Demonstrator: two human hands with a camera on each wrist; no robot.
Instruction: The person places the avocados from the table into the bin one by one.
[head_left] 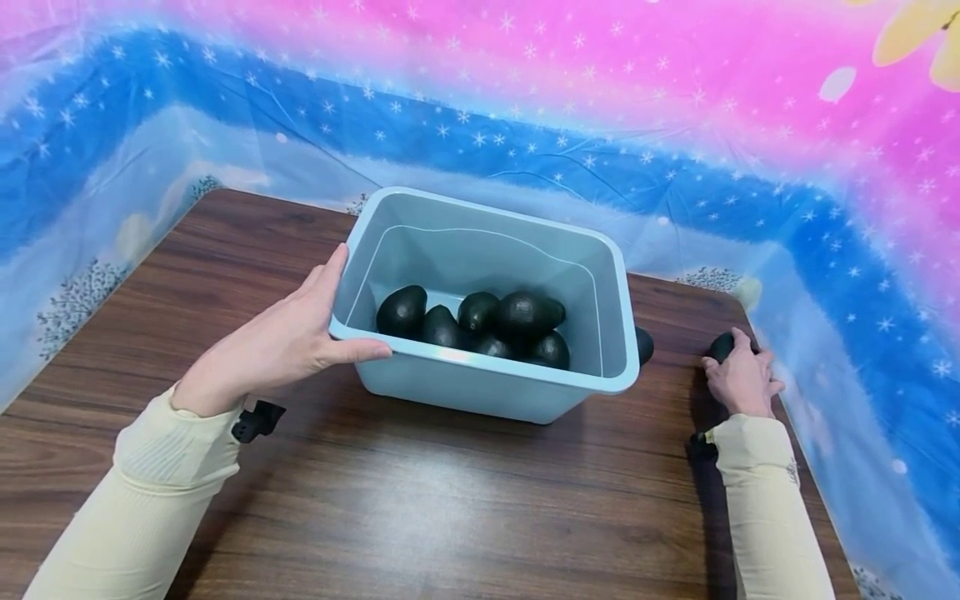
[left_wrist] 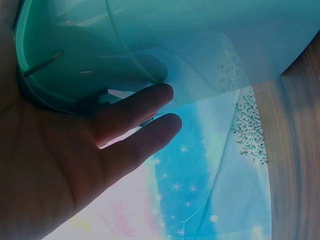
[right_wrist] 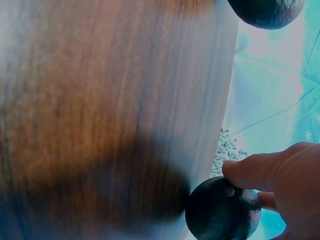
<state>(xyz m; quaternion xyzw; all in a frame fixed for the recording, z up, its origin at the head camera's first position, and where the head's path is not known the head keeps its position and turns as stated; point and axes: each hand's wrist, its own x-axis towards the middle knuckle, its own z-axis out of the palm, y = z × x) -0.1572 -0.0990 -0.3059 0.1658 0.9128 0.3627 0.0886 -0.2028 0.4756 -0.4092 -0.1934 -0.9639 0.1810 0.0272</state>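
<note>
A light blue-grey plastic bin (head_left: 480, 396) stands mid-table. Several dark avocados (head_left: 527, 314) lie on its floor. At the bin's left front corner, my left hand (head_left: 281, 342) holds the rim, thumb along the front and fingers against the left side. Two of its fingers (left_wrist: 145, 142) reach out straight in the left wrist view. Near the table's right edge, my right hand (head_left: 742, 379) grips one avocado (right_wrist: 222, 209) between thumb and fingers. Just right of the bin sits another avocado (head_left: 644, 346), partly hidden by the bin wall.
The brown wood-grain table (head_left: 450, 500) ends close beside the right hand. A pink and blue patterned cloth (head_left: 480, 133) hangs around its back and sides. Small black devices (head_left: 257, 421) are worn at both wrists.
</note>
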